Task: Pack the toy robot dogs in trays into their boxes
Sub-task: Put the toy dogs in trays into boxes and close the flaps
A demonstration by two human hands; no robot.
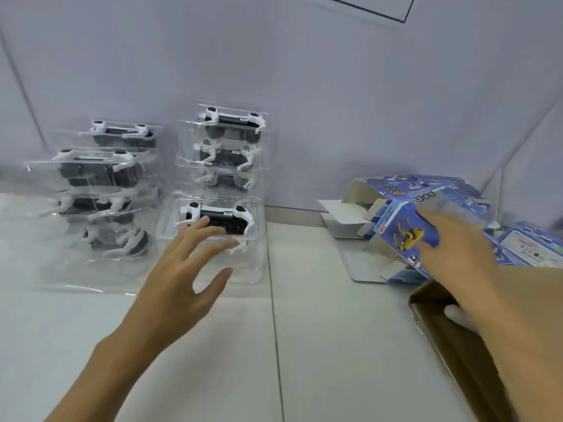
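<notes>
Two stacks of clear plastic trays stand on the white floor against the wall, each tray holding a black-and-white toy robot dog. The nearest tray [210, 239] lies low in front of the right stack [228, 147], its toy dog [219, 220] facing up. My left hand [185, 269] is spread open with fingertips at that tray's front edge, just touching the dog. To the right lie blue printed boxes with open flaps. My right hand [451, 245] reaches over the nearest blue box [405, 226], fingers straight and resting on its top face.
The left stack of trays [103, 184] leans beside the right one. More blue boxes [530, 242] lie at the far right. An open brown cardboard carton [451, 345] sits at the lower right under my right forearm, with something white inside.
</notes>
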